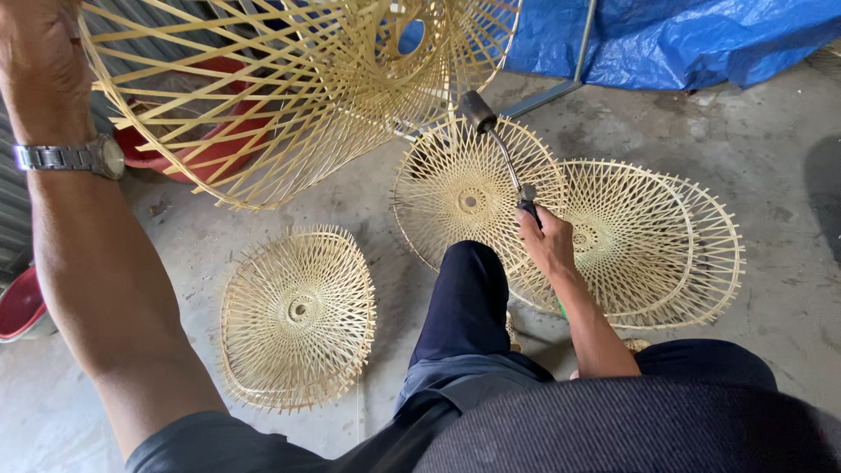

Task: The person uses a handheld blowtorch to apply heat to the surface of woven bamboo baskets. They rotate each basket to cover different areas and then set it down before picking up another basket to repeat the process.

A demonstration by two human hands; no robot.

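Note:
My left hand [35, 61] is raised at the top left and grips the rim of a large open-weave bamboo frame [289, 79] held up in the air. A metal watch sits on that wrist. My right hand [545, 241] is closed around the handle of a gas torch [499, 144], whose dark nozzle points up toward the raised frame. My dark-trousered knee is between the two hands.
Three woven bamboo frames lie on the concrete floor: one at the lower left [298, 315], one in the middle [469, 188], one at the right [648, 241]. A red basin [175, 140] stands behind the raised frame. A blue tarpaulin [683, 35] covers the top right.

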